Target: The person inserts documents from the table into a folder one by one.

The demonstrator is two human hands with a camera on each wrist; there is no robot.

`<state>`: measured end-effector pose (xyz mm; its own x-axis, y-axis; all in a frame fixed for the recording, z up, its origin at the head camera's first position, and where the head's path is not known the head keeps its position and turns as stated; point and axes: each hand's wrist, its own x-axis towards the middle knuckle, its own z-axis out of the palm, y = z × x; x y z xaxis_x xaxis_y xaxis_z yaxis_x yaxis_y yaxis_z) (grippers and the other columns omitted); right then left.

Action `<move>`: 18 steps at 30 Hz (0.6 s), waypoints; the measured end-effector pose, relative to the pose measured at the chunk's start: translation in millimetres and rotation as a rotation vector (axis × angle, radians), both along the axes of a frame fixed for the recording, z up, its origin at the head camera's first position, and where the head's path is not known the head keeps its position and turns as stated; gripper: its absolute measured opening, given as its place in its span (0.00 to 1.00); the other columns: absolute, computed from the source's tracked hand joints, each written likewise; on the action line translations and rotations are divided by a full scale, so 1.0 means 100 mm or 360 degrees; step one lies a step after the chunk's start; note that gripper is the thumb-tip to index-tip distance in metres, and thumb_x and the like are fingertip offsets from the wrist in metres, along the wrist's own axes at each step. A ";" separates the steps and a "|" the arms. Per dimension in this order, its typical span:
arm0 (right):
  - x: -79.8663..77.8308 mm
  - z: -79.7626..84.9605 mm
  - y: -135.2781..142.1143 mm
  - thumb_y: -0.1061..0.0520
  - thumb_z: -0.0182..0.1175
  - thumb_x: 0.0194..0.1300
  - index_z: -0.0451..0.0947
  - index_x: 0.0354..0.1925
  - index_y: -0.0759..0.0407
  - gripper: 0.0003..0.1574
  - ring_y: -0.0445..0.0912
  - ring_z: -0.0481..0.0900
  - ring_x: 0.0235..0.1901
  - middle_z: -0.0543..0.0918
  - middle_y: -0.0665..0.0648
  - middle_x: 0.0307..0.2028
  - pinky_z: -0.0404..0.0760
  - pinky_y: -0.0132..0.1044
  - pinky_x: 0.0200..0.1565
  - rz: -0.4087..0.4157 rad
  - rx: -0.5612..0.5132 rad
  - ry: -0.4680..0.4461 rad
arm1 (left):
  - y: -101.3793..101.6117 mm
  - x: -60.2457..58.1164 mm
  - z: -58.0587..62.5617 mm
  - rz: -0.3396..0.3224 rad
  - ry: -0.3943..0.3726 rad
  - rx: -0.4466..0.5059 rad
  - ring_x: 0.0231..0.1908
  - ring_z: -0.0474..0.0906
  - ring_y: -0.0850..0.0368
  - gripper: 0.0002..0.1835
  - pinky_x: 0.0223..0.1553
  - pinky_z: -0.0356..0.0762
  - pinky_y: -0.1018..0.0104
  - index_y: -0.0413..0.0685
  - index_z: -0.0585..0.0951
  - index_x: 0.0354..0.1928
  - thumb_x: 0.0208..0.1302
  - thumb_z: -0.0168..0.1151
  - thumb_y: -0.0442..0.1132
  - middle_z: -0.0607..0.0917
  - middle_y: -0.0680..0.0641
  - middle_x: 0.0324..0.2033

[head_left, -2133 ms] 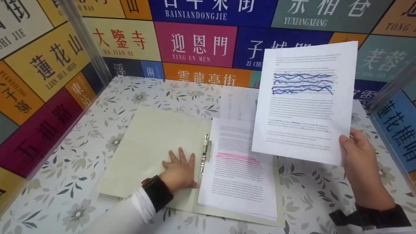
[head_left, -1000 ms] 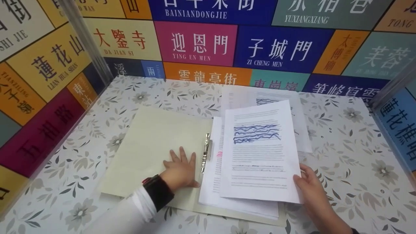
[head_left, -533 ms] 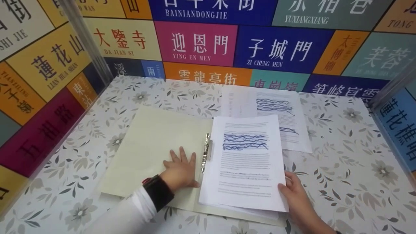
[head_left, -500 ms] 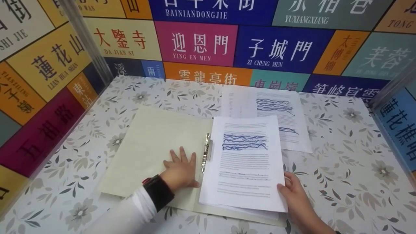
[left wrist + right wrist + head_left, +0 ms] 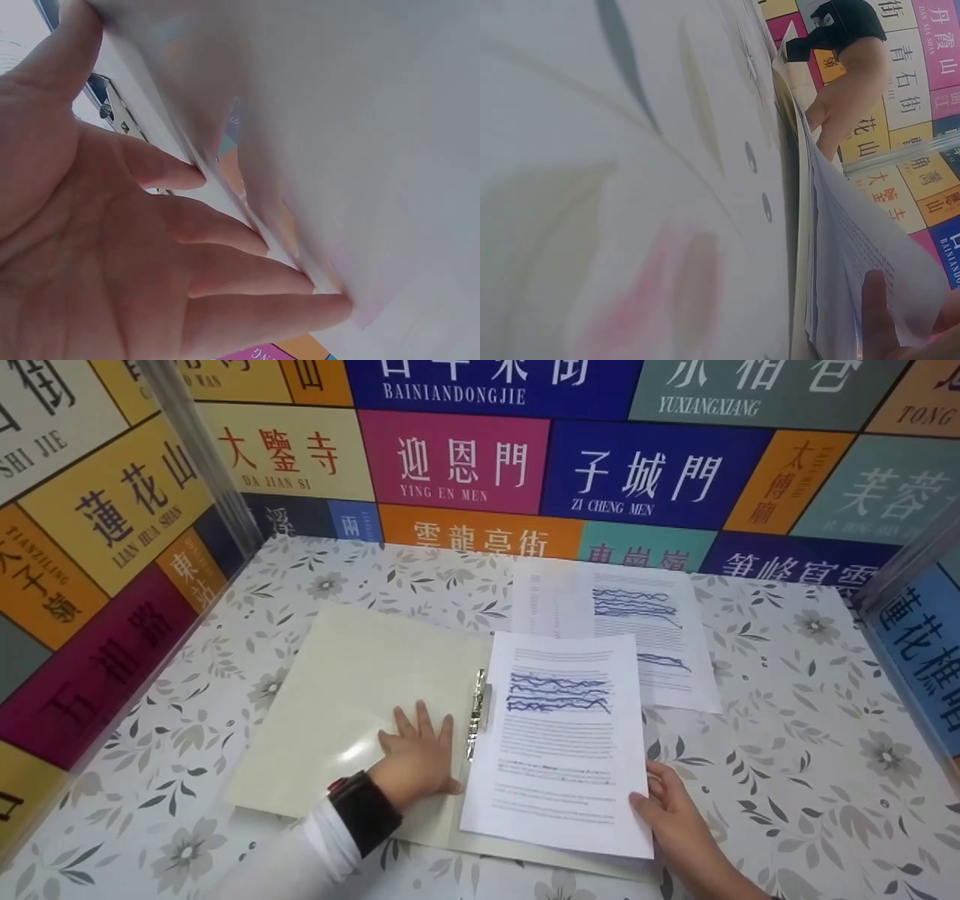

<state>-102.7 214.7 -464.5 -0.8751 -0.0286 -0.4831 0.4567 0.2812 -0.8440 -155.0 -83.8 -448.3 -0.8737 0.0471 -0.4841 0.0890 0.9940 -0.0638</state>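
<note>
A pale cream folder (image 5: pixel 337 690) lies spread wide, with a metal clip (image 5: pixel 475 716) along its spine. My left hand (image 5: pixel 414 757) rests with fingers spread on the inside of the left cover; in the left wrist view its fingertips touch the pale surface. On the folder's right side is a stack of printed pages, topped by a sheet of paper (image 5: pixel 555 750) with blue scribbled lines. My right hand (image 5: pixel 679 817) pinches that sheet's lower right edge, thumb on top. In the right wrist view the sheet (image 5: pixel 877 240) bends upward off the stack near my fingers.
Behind the folder, loose printed pages (image 5: pixel 679 637) with blue scribbles lie partly under the stack's far end. The table (image 5: pixel 787 720) has a leaf-and-flower cover. Colourful wall panels (image 5: pixel 465 457) with lettering stand at the back and sides.
My right hand has brought the blue-marked sheet down and left from the air onto the stack, covering the pink-marked page. Lately it shifted slightly further left. My left hand has stayed put.
</note>
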 end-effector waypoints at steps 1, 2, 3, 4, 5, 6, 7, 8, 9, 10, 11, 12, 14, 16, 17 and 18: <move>0.00 0.00 0.00 0.61 0.40 0.74 0.39 0.74 0.62 0.36 0.62 0.63 0.68 0.54 0.70 0.72 0.78 0.44 0.58 0.0002 0.0012 0.0002 | 0.00 0.00 0.00 -0.0001 0.0002 0.0012 0.70 0.42 0.23 0.58 0.64 0.56 0.29 0.53 0.49 0.77 0.49 0.64 0.68 0.44 0.30 0.74; -0.01 0.00 0.00 0.61 0.40 0.74 0.40 0.74 0.62 0.36 0.62 0.64 0.67 0.54 0.70 0.72 0.78 0.44 0.57 0.0005 0.0027 0.0007 | 0.00 0.01 0.01 -0.0003 0.0003 0.0021 0.70 0.42 0.23 0.58 0.64 0.55 0.28 0.53 0.49 0.77 0.49 0.63 0.68 0.44 0.30 0.74; -0.01 0.01 0.00 0.62 0.40 0.74 0.40 0.74 0.63 0.36 0.63 0.65 0.67 0.55 0.71 0.72 0.79 0.44 0.57 0.0008 0.0038 0.0019 | 0.00 0.01 0.01 -0.0004 0.0005 0.0030 0.70 0.42 0.23 0.58 0.64 0.55 0.28 0.53 0.49 0.77 0.49 0.63 0.68 0.44 0.30 0.74; -0.01 0.00 0.01 0.62 0.41 0.74 0.41 0.74 0.63 0.36 0.63 0.65 0.66 0.56 0.71 0.71 0.79 0.43 0.56 0.0019 0.0061 0.0031 | -0.01 0.02 0.01 -0.0003 0.0005 0.0038 0.70 0.41 0.23 0.57 0.65 0.55 0.28 0.53 0.49 0.77 0.50 0.63 0.68 0.43 0.30 0.74; -0.02 0.00 0.01 0.62 0.42 0.73 0.42 0.73 0.63 0.36 0.62 0.67 0.66 0.57 0.72 0.71 0.80 0.42 0.55 0.0038 0.0099 0.0053 | -0.01 0.03 0.01 -0.0003 0.0007 0.0046 0.70 0.41 0.23 0.57 0.65 0.54 0.28 0.53 0.49 0.77 0.50 0.63 0.68 0.43 0.30 0.74; -0.02 0.00 0.02 0.63 0.42 0.73 0.43 0.73 0.65 0.35 0.62 0.69 0.64 0.58 0.72 0.70 0.81 0.42 0.53 0.0056 0.0128 0.0078 | -0.01 0.03 0.01 -0.0001 0.0008 0.0053 0.70 0.41 0.23 0.57 0.65 0.54 0.28 0.53 0.49 0.77 0.50 0.63 0.68 0.43 0.30 0.74; -0.03 0.00 0.03 0.63 0.43 0.73 0.44 0.72 0.66 0.35 0.63 0.70 0.63 0.60 0.73 0.69 0.81 0.42 0.53 0.0086 0.0165 0.0106 | -0.01 0.04 0.01 0.0002 0.0010 0.0064 0.71 0.41 0.23 0.57 0.65 0.54 0.28 0.53 0.49 0.77 0.51 0.63 0.68 0.43 0.30 0.74; -0.04 0.00 0.05 0.63 0.44 0.72 0.46 0.72 0.67 0.34 0.63 0.71 0.62 0.62 0.74 0.68 0.81 0.43 0.52 0.0119 0.0209 0.0136 | -0.01 0.04 0.00 0.0003 0.0014 0.0070 0.71 0.41 0.24 0.56 0.65 0.54 0.28 0.53 0.50 0.77 0.51 0.63 0.68 0.43 0.30 0.74; -0.04 0.00 0.07 0.63 0.45 0.72 0.47 0.71 0.68 0.34 0.63 0.72 0.61 0.64 0.75 0.67 0.81 0.43 0.51 0.0156 0.0250 0.0163 | -0.01 0.05 0.00 0.0006 0.0017 0.0079 0.71 0.41 0.24 0.56 0.65 0.54 0.28 0.53 0.50 0.77 0.51 0.63 0.68 0.44 0.30 0.74; -0.05 0.01 0.10 0.62 0.46 0.72 0.48 0.71 0.68 0.34 0.64 0.72 0.61 0.65 0.75 0.66 0.81 0.44 0.51 0.0192 0.0299 0.0183 | -0.01 0.05 0.01 0.0005 0.0023 0.0085 0.71 0.42 0.24 0.56 0.65 0.54 0.28 0.53 0.50 0.76 0.51 0.63 0.67 0.44 0.30 0.74; -0.06 0.01 0.12 0.62 0.47 0.72 0.49 0.71 0.69 0.34 0.65 0.73 0.60 0.67 0.76 0.64 0.82 0.45 0.52 0.0225 0.0341 0.0201 | -0.01 0.05 0.01 0.0005 0.0030 0.0092 0.71 0.42 0.24 0.56 0.65 0.55 0.28 0.53 0.50 0.76 0.51 0.63 0.67 0.44 0.30 0.74; -0.07 0.02 0.14 0.61 0.48 0.72 0.50 0.71 0.70 0.34 0.66 0.73 0.60 0.68 0.76 0.63 0.82 0.46 0.52 0.0259 0.0366 0.0218 | -0.01 0.05 0.01 0.0008 0.0033 0.0099 0.71 0.42 0.24 0.56 0.65 0.55 0.28 0.53 0.51 0.76 0.51 0.63 0.67 0.44 0.30 0.74; -0.09 0.03 0.19 0.60 0.49 0.72 0.51 0.70 0.70 0.35 0.66 0.74 0.59 0.71 0.76 0.60 0.82 0.47 0.52 0.0312 0.0409 0.0238 | -0.01 0.05 0.00 0.0013 0.0040 0.0107 0.70 0.42 0.24 0.56 0.64 0.55 0.28 0.52 0.51 0.76 0.51 0.63 0.67 0.45 0.30 0.74; -0.10 0.04 0.22 0.59 0.50 0.71 0.51 0.70 0.71 0.36 0.66 0.75 0.57 0.74 0.74 0.57 0.83 0.47 0.50 0.0345 0.0425 0.0250 | -0.02 0.04 0.00 0.0014 0.0039 0.0107 0.70 0.42 0.24 0.55 0.64 0.55 0.27 0.52 0.51 0.76 0.51 0.64 0.66 0.45 0.30 0.74; -0.10 0.04 0.23 0.59 0.51 0.71 0.52 0.70 0.72 0.36 0.65 0.76 0.56 0.75 0.72 0.55 0.84 0.47 0.49 0.0358 0.0428 0.0257 | -0.02 0.04 0.00 0.0017 0.0035 0.0105 0.71 0.42 0.24 0.56 0.64 0.55 0.27 0.52 0.51 0.76 0.51 0.64 0.66 0.45 0.30 0.74; -0.10 0.04 0.24 0.59 0.52 0.71 0.53 0.70 0.73 0.36 0.64 0.77 0.55 0.76 0.71 0.54 0.84 0.45 0.47 0.0365 0.0423 0.0262 | -0.02 0.03 -0.01 0.0020 0.0031 0.0103 0.71 0.42 0.24 0.56 0.64 0.55 0.27 0.52 0.51 0.76 0.51 0.64 0.66 0.45 0.30 0.74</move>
